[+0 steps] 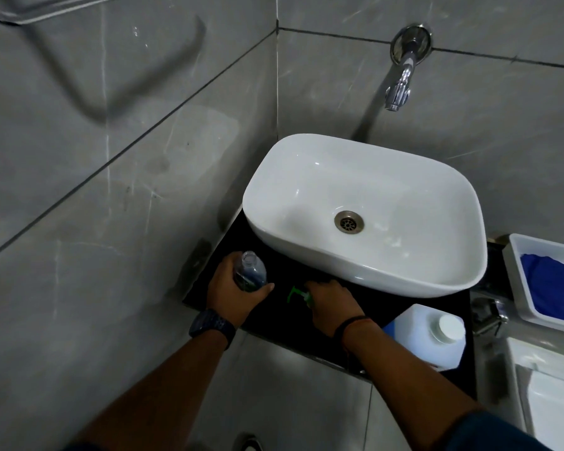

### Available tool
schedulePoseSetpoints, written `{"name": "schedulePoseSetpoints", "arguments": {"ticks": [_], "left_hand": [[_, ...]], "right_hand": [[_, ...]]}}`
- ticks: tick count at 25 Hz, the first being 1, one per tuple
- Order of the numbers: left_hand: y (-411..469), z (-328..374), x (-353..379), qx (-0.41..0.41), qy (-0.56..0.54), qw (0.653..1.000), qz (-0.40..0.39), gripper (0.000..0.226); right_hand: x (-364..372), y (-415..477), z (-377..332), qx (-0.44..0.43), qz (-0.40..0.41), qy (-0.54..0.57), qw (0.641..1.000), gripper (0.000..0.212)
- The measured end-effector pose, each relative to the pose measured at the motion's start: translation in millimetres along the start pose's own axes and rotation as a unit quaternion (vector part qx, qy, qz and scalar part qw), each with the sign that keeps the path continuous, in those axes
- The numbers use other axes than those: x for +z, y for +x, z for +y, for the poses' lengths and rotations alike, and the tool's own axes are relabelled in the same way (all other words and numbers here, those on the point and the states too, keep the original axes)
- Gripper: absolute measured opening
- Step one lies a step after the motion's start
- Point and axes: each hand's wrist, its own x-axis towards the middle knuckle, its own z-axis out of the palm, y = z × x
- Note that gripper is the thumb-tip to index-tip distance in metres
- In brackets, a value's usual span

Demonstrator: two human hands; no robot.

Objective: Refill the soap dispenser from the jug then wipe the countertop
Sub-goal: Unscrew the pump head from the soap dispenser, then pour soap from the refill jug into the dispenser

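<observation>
On black tabletop (385, 307), left of basin (355, 275): soap dispenser (250, 271) uncapped, clear body clasped by fingers of left hand (235, 294). Green pump (295, 294) grasped by right hand (332, 304). Capped jug (420, 340) near right: judged heavy, slick; two-sided body grip advised.

I'm seeing L hand (238, 296) gripping the soap dispenser (250, 274) upright at the black countertop (275, 315), neck open; can't tell if it's resting on it. R hand (334, 304) is curling over the green pump (297, 295), just beside the btl, low at the counter. The jug (425, 336) is standing capped, front R, near R wrist. White basin (365, 196) is sitting behind both hands. Blue cloth (549, 288) is lying in white tray (511, 275), far R.
</observation>
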Motion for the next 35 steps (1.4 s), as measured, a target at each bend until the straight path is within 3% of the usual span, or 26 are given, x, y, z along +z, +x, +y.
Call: {"name": "schedulePoseSetpoints", "arguments": {"ticks": [5, 9, 11, 14, 17, 19, 21, 26, 28, 31, 35], "left_hand": [[-2, -14, 0, -0.031, 0.005, 0.999, 0.004, 0.078], [-2, -4, -10, -0.059, 0.010, 0.998, -0.021, 0.123], [-7, 18, -17, -0.054, 0.017, 0.998, -0.001, 0.130], [-13, 61, -21, 0.042, 0.047, 0.997, 0.049, 0.113], [-26, 113, -5, 0.182, 0.049, 0.979, 0.070, 0.076], [-43, 146, 16, 0.230, 0.033, 0.971, 0.055, 0.051], [-62, 168, 40, 0.247, 0.029, 0.968, -0.010, 0.038], [-98, 188, 85, 0.255, 0.087, 0.939, -0.214, 0.051], [-102, 187, 97, 0.249, 0.095, 0.929, -0.257, 0.055], [-101, 186, 110, 0.259, 0.109, 0.912, -0.298, 0.050], [-101, 185, 116, 0.242, 0.086, 0.927, -0.274, 0.032]], "right_hand": [[12, 3, 3, 0.007, 0.003, 0.001, 1.000, 0.046], [-2, -7, -4, 0.003, 0.051, 0.056, 0.997, 0.046], [-23, -20, -12, -0.019, 0.101, 0.099, 0.990, 0.042], [-66, -46, -18, -0.048, 0.242, 0.146, 0.958, 0.029], [-106, -90, 3, -0.023, 0.433, 0.201, 0.878, 0.015], [-116, -122, 36, 0.013, 0.505, 0.251, 0.826, 0.018], [-110, -151, 68, 0.050, 0.485, 0.326, 0.810, 0.030], [-67, -183, 110, 0.073, 0.175, 0.375, 0.908, 0.091], [-57, -177, 110, 0.060, 0.154, 0.385, 0.908, 0.096], [-50, -163, 107, 0.056, 0.169, 0.376, 0.909, 0.087], [-48, -162, 106, 0.079, 0.191, 0.379, 0.902, 0.075]]}}
